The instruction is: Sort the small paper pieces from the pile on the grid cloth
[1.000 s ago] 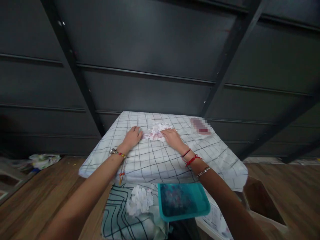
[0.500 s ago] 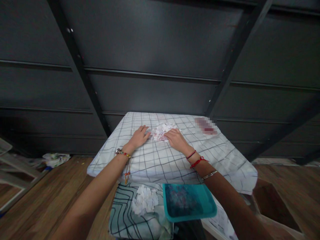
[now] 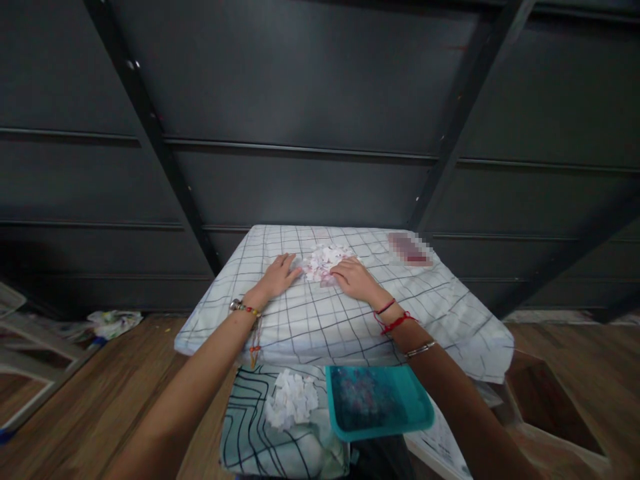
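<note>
The paper scraps (image 3: 324, 259) lie in a loose pile on the table (image 3: 305, 327), between your two hands. Your left grip (image 3: 279, 275) is spread, thumb apart from the fingers, just beside the pile's left edge. Your right grip (image 3: 354, 277) has bent fingers against the pile's right edge; whether it pinches any scraps cannot be told. Nearer to you, a second heap (image 3: 293, 400) rests left of the teal tray (image 3: 417, 415).
</note>
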The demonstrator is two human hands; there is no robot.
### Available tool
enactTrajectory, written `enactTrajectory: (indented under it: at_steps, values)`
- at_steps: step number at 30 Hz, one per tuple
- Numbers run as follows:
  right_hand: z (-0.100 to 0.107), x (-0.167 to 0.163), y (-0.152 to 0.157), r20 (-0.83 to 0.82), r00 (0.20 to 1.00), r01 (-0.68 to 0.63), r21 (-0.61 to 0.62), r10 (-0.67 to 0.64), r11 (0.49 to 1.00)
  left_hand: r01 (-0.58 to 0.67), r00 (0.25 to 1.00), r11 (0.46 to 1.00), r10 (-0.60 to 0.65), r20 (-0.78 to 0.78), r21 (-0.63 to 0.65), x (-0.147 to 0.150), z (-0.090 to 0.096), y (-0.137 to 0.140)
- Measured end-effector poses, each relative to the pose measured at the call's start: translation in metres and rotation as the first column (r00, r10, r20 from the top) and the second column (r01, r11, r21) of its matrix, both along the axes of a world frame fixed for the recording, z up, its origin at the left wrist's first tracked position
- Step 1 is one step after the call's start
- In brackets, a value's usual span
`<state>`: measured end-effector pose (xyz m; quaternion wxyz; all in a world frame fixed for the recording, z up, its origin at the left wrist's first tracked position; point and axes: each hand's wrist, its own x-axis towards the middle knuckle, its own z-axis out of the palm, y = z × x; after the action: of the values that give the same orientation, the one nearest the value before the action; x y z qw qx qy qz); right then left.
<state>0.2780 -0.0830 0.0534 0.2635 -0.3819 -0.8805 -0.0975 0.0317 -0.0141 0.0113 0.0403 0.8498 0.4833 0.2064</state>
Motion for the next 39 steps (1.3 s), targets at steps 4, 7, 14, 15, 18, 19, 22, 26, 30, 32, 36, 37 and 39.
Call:
enactTrajectory:
  at_steps: [4, 7, 14, 15, 18, 19, 22, 26, 30, 32, 36, 37, 39]
  values:
    - [0.002, 0.001, -0.002, -0.063, 0.998, -0.005, 0.009, 0.006, 1.0, 0.015, 1.0, 1.0, -0.015, 0.002, 0.013, 0.001, 0.002, -0.002]
    - [0.002, 0.001, -0.003, -0.07, 0.997, -0.027, -0.014, 0.026, 1.0, 0.024, 1.0, 0.999, -0.025, 0.011, 0.023, 0.001, 0.003, -0.002]
    - [0.004, 0.004, -0.003, -0.088, 0.993, -0.089, -0.061, 0.084, 0.994, 0.055, 0.998, 0.996, -0.055, 0.01, 0.066, 0.0, 0.002, -0.001]
    - [0.004, 0.004, -0.004, -0.102, 0.992, -0.074, -0.048, 0.069, 0.996, 0.052, 0.999, 0.997, -0.053, 0.012, 0.062, 0.0, 0.002, -0.001]
    - [0.007, 0.003, -0.005, -0.097, 0.995, -0.03, -0.014, 0.029, 0.999, 0.056, 0.998, 0.997, -0.057, 0.014, 0.058, 0.001, 0.003, -0.002]
    - [0.008, 0.004, -0.006, -0.063, 0.997, -0.036, -0.02, 0.035, 0.999, 0.058, 0.998, 0.997, -0.059, 0.013, 0.06, 0.001, 0.004, -0.003]
    - [0.013, 0.012, -0.009, 0.017, 1.0, -0.017, -0.021, 0.017, 1.0, 0.056, 0.998, 0.996, -0.057, 0.009, 0.066, 0.0, 0.003, -0.005]
    - [0.017, 0.031, -0.008, 0.013, 0.987, 0.157, 0.043, -0.158, 0.987, 0.054, 0.998, 0.996, -0.055, 0.006, 0.067, 0.0, 0.004, -0.006]
    - [0.015, 0.042, -0.01, 0.144, 0.98, 0.139, -0.007, -0.136, 0.99, 0.05, 0.999, 0.996, -0.051, 0.008, 0.074, 0.001, 0.006, -0.008]
    - [0.014, 0.043, -0.012, 0.176, 0.981, 0.086, -0.043, -0.077, 0.995, 0.043, 0.999, 0.997, -0.044, 0.008, 0.07, 0.002, 0.006, -0.008]
    - [0.016, 0.04, -0.016, 0.13, 0.988, 0.092, -0.028, -0.087, 0.995, 0.028, 1.0, 0.998, -0.029, 0.013, 0.059, 0.001, 0.005, -0.009]
    - [0.016, 0.038, -0.016, 0.121, 0.985, 0.122, -0.013, -0.12, 0.992, 0.028, 1.0, 0.998, -0.029, 0.012, 0.059, 0.001, 0.005, -0.008]
    - [0.017, 0.036, -0.016, 0.137, 0.976, 0.172, 0.004, -0.171, 0.985, 0.031, 0.999, 0.998, -0.032, 0.008, 0.06, 0.001, 0.004, -0.008]
